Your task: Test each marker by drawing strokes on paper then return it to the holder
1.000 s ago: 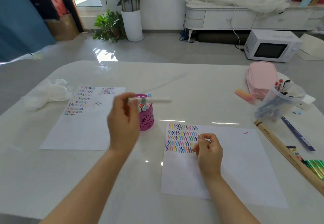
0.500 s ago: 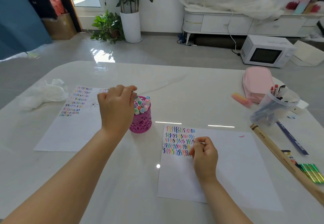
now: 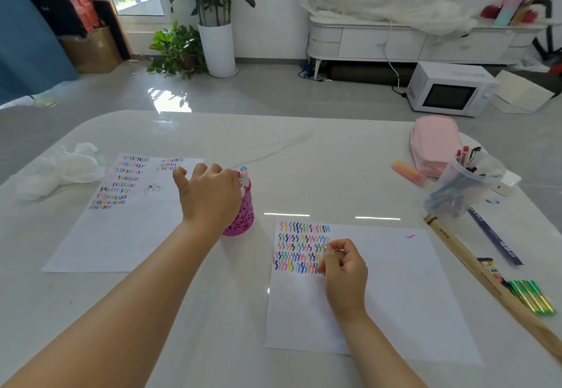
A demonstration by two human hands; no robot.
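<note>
I see a smooth, mirror-glossy white tabletop (image 3: 304, 159); the white paper sheet (image 3: 395, 296) at its near edge looks matt. The magenta cut-out marker holder (image 3: 244, 219) reads as shiny plastic, the pink pouch (image 3: 431, 141) by the right edge as soft cloth

The shiny white worktop (image 3: 304, 159) holds a left paper (image 3: 121, 235) and a right paper (image 3: 410, 296) with colored squiggles. A pink marker holder (image 3: 244, 220) stands between them. A pink pencil case (image 3: 435, 141) lies far right.
</note>
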